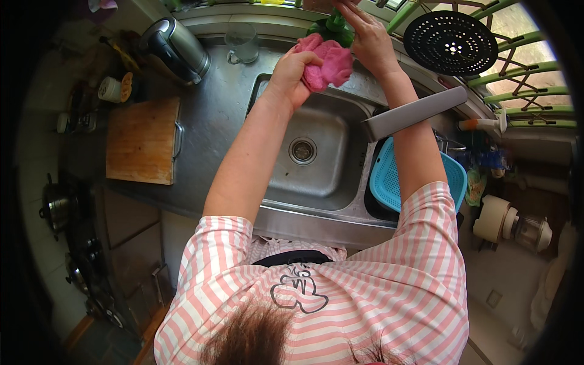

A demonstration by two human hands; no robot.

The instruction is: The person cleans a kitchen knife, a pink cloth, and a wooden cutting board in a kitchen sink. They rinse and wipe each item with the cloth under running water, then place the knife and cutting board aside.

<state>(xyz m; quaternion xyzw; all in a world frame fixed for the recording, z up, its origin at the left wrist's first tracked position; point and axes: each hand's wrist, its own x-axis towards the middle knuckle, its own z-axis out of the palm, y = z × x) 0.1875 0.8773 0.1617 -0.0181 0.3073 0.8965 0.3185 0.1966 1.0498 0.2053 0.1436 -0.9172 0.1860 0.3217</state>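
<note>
My left hand [294, 75] grips a bunched pink cloth [326, 64] above the far edge of the steel sink [315, 150]. Farther back and to the right, my right hand [369, 39] is raised at the window sill beside a green bottle [336, 27]. Its fingers reach to the picture's top edge, by a brownish object [318, 5]; whether they hold it cannot be told. The grey tap spout [417, 112] crosses over my right forearm. Below that forearm, a light-blue plastic colander [388, 178] sits in the right-hand basin.
A steel kettle [178, 50] and a glass mug [242, 43] stand at the back left. A wooden cutting board [141, 141] lies on the left counter. A black perforated disc [451, 43] hangs by the green window grille [524, 75]. A blender-like appliance [511, 223] is at the far right.
</note>
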